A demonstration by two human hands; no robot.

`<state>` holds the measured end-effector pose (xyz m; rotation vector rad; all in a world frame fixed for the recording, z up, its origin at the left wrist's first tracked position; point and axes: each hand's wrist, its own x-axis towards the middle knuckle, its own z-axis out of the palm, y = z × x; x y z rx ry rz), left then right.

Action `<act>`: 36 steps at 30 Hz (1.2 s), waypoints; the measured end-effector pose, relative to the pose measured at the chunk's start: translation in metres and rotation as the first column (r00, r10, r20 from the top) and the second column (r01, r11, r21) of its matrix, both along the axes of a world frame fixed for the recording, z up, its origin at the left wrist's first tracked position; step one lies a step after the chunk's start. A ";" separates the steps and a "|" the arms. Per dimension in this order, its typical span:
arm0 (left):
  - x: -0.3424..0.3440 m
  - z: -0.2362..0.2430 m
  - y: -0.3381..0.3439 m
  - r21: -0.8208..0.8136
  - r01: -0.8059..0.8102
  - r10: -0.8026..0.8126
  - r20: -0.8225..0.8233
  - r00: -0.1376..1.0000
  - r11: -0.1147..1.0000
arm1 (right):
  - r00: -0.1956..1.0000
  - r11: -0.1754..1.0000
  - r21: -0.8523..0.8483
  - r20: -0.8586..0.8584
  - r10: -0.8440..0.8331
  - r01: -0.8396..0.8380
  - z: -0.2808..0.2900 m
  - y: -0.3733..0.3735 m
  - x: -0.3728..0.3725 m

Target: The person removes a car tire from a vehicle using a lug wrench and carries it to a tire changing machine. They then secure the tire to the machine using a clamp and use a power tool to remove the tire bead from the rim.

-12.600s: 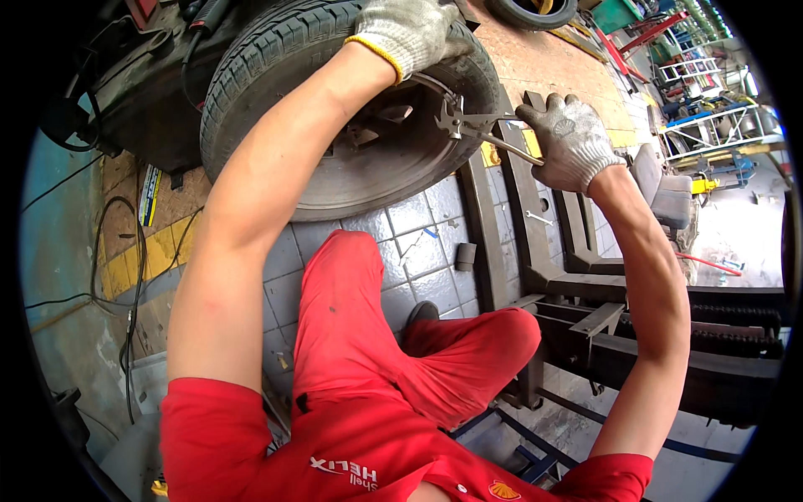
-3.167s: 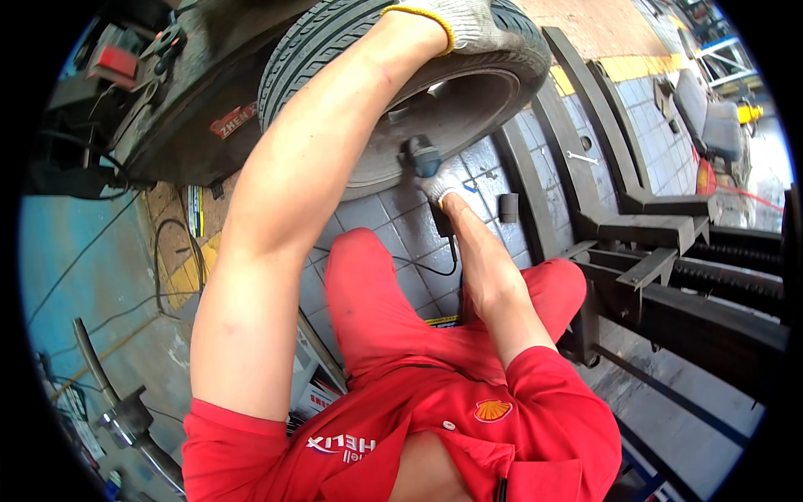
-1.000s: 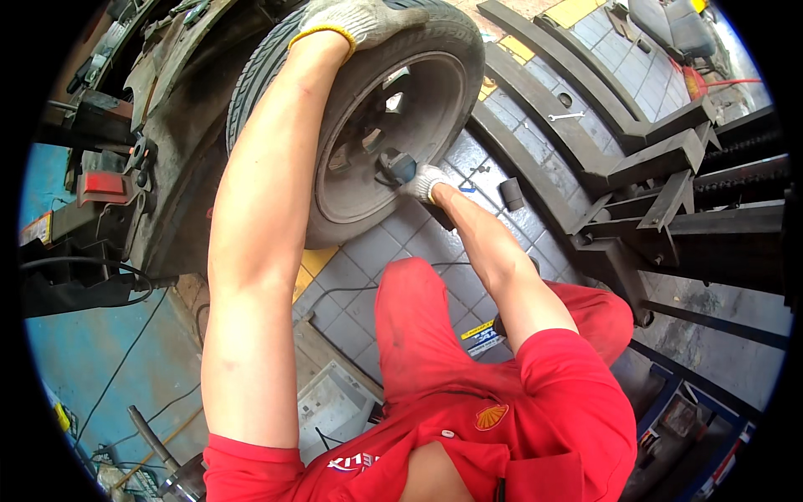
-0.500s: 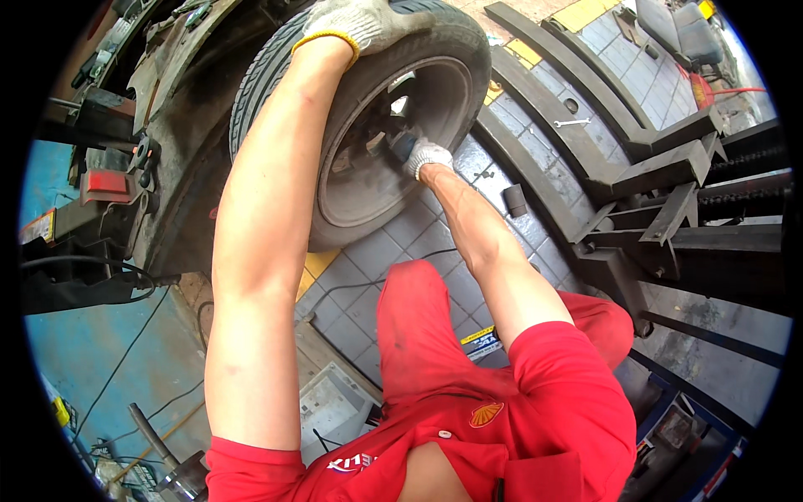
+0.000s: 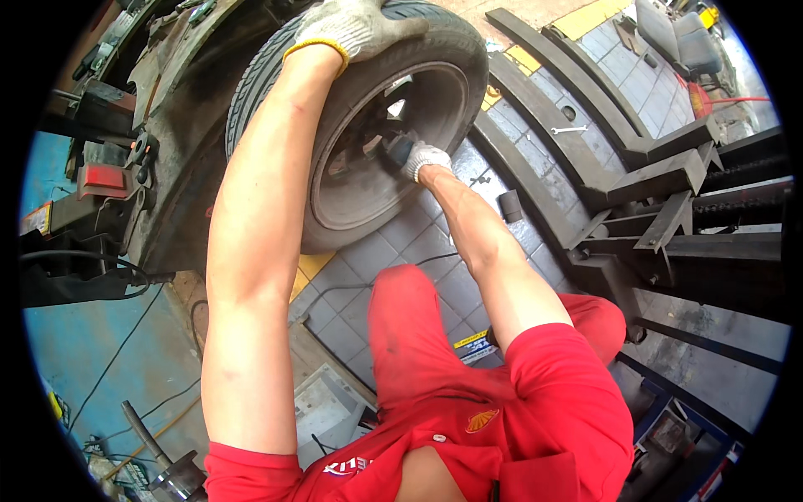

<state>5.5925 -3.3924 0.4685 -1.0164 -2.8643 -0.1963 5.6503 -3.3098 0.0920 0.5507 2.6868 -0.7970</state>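
A car wheel stands upright before me, its black tyre treaded on the left and its grey rim facing me. My left hand, in a whitish knit glove with a yellow cuff, grips the top of the tyre; some fingers are cut off by the frame's upper edge. Reaching into the rim, my right hand wears a similar glove. Its fingers are closed around a dark object near the wheel's centre, too shaded and blurred to name. Spoke gaps show light beside it.
Dark steel lift arms stretch across the tiled floor on the right. A wrench and a dark cylinder lie there. A worn car fender is at left. A black cable crosses the tiles near my knee.
The view has shifted slightly, and the wheel sits a little further left in it. Both hands keep their places on and in the wheel.
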 end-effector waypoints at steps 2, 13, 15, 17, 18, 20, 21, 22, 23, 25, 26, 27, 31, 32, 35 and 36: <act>-0.008 -0.004 -0.002 -0.011 -0.009 0.009 -0.016 1.000 1.000 | 1.000 0.998 0.068 -0.007 0.003 -0.003 0.003 0.004 -0.001; -0.018 -0.010 0.007 -0.030 -0.002 0.000 -0.053 0.999 1.000 | 0.988 0.989 -0.143 0.143 0.053 -0.032 0.001 -0.007 0.021; -0.019 -0.010 0.006 -0.018 0.012 -0.014 -0.068 0.998 1.000 | 0.991 0.995 -0.089 0.126 -0.037 0.049 0.001 -0.001 0.026; -0.014 -0.011 0.009 -0.007 -0.005 0.005 -0.045 0.999 1.000 | 0.987 0.985 -0.073 0.048 -0.154 0.157 -0.007 0.004 0.036; -0.011 -0.007 0.009 -0.004 -0.019 0.019 -0.035 0.999 1.000 | 0.981 0.975 -0.108 0.035 -0.190 0.193 -0.006 0.002 0.039; -0.010 -0.007 0.007 0.001 0.006 -0.006 -0.007 1.000 1.000 | 0.989 0.982 -0.187 0.143 0.043 -0.016 -0.004 -0.007 0.043; -0.007 -0.005 0.007 -0.001 0.012 -0.012 -0.024 1.000 1.000 | 0.970 0.968 -0.226 0.184 0.156 -0.113 -0.002 -0.007 0.044; -0.005 -0.003 0.007 -0.004 0.017 -0.017 -0.041 0.999 1.000 | 0.972 0.941 -0.327 0.178 0.154 -0.090 -0.006 -0.009 0.049; -0.003 -0.001 0.004 0.016 0.043 -0.043 -0.027 0.999 0.999 | 0.976 0.949 -0.305 0.166 0.137 -0.081 -0.007 -0.015 0.052; -0.006 -0.002 0.004 -0.005 0.023 -0.023 -0.016 1.000 1.000 | 0.986 0.967 -0.255 0.165 0.038 0.005 -0.015 -0.017 0.056; -0.007 -0.002 0.004 -0.016 0.013 -0.013 -0.011 1.000 1.000 | 0.985 0.971 -0.223 0.167 -0.045 0.082 -0.018 -0.015 0.055; -0.005 -0.009 0.000 0.009 0.032 -0.032 -0.054 0.998 0.999 | 0.984 0.974 -0.156 0.090 -0.153 0.166 -0.011 -0.020 0.063; -0.005 -0.005 0.002 -0.005 0.024 -0.024 -0.027 0.999 1.000 | 0.979 0.968 -0.250 0.202 0.015 0.037 -0.003 -0.014 0.038; -0.003 -0.006 0.003 0.001 0.031 -0.031 -0.038 0.999 1.000 | 0.978 0.971 -0.237 0.203 0.048 0.002 -0.004 -0.013 0.038; -0.003 -0.012 -0.003 0.006 0.019 -0.018 -0.058 0.998 1.000 | 0.986 0.989 -0.147 0.159 0.052 -0.028 0.006 -0.023 0.034; -0.003 -0.011 -0.003 0.011 0.022 -0.021 -0.058 0.998 1.000 | 0.993 0.990 -0.088 0.062 -0.101 0.107 0.005 -0.020 0.031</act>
